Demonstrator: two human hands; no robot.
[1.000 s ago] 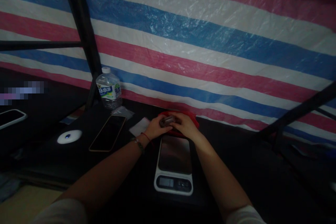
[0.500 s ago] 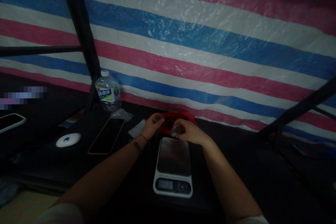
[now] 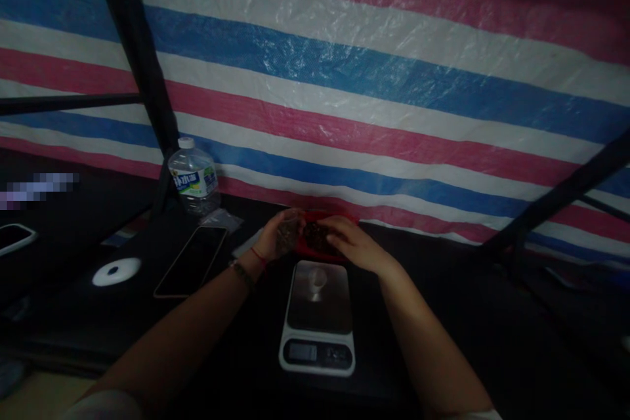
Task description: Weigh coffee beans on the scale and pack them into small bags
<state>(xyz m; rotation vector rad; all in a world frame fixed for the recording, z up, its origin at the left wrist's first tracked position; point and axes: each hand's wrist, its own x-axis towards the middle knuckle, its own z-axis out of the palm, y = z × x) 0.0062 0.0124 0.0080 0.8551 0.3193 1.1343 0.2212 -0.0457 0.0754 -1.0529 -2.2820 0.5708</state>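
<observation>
Nearest to me, the kitchen scale (image 3: pixel 317 318) now carries a small pale lid (image 3: pixel 316 282) on its steel platform, where a second ago the platform was bare; half a second back that cap sat pinched in my right hand (image 3: pixel 350 244), so I judge the container has been opened and its cover parked on the scale. Just beyond the scale, my left hand (image 3: pixel 276 241) is curled shut around a small clear jar (image 3: pixel 286 231) with dark contents, held tilted just above the table (image 3: pixel 443 315). My right hand, freed of the lid, lies flat with fingers spread loose over a dark clump in the red tray (image 3: pixel 344 218), touching it; whether anything is pinched there I cannot tell in this dim light. To the left lie a dark phone (image 3: pixel 191 261) face up, a white round puck (image 3: pixel 116 272) and, farther back, a water bottle (image 3: pixel 193 177) beside a black pole (image 3: pixel 135 59). Behind everything hangs the striped tarp (image 3: pixel 374 79) in red, white and blue.
</observation>
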